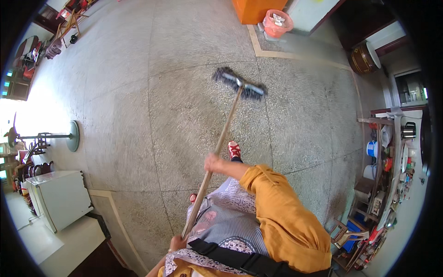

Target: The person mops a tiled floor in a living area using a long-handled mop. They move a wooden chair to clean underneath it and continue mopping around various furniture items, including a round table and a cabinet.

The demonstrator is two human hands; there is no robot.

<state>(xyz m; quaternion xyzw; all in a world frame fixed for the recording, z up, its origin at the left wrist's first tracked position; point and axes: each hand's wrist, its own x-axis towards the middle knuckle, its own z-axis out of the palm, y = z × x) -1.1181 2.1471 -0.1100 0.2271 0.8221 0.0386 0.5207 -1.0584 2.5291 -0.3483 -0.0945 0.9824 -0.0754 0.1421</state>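
A long wooden-handled mop slants away from my body, its wide dark fringed head resting on the speckled floor ahead of me. Partway down the handle, my right hand is wrapped round the wood, with its arm in a mustard sleeve. Close to my waist, at the near end of the handle, my left hand grips it too; part of that hand is hidden. One red and white shoe shows just right of the handle.
A pink bin with a liner stands by an orange box at the far right. A drum and a cluttered shelf line the right side. At left are a white fridge and a round stand base.
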